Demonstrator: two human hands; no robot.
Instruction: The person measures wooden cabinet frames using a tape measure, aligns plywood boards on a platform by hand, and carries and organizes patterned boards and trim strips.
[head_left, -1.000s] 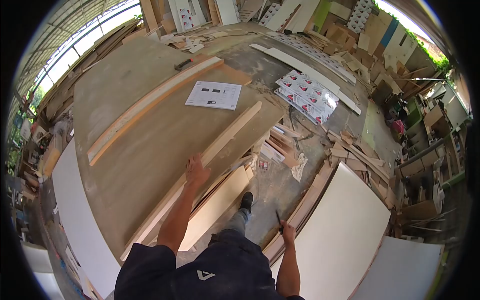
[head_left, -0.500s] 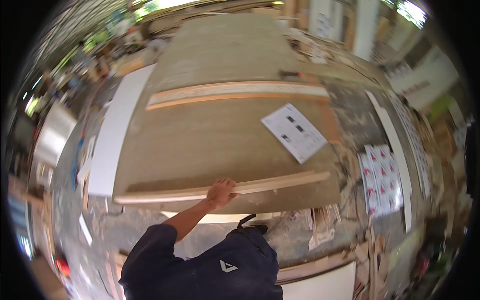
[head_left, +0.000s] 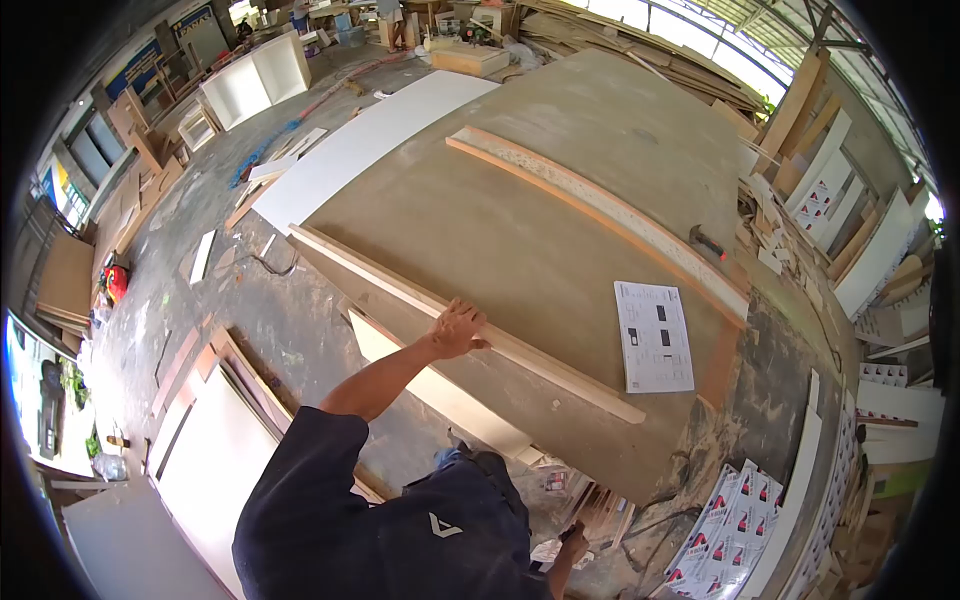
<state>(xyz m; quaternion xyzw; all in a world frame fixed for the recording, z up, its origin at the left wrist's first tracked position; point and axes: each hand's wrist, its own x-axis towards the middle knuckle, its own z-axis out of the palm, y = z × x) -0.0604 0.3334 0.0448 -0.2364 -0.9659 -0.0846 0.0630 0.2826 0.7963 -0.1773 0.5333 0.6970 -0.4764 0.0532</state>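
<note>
My left hand [head_left: 457,328] is closed around the middle of a long pale wooden strip [head_left: 560,372], which lies along the near edge of a large brown plywood sheet [head_left: 500,230]. Low in the view, beside my body, my right hand [head_left: 573,546] is closed, and a small dark thing shows at its fingers, too unclear to name. A printed drawing sheet [head_left: 654,338] rests on the plywood, right of the strip. Farther back lies a long narrow panel [head_left: 600,215] with orange-brown edges. A hammer [head_left: 708,243] sits beyond that panel.
A white board [head_left: 370,150] lies along the plywood's left side. Below the near edge is a pale plank [head_left: 440,390]. Printed wrapped sheets [head_left: 728,535] lie on the floor at right, with wood scraps [head_left: 770,235] farther back. White panels [head_left: 215,470] stand at lower left.
The view has turned, so the plywood and strip now slant down to the right. My right hand has come into view at the bottom. My left hand stays on the strip.
</note>
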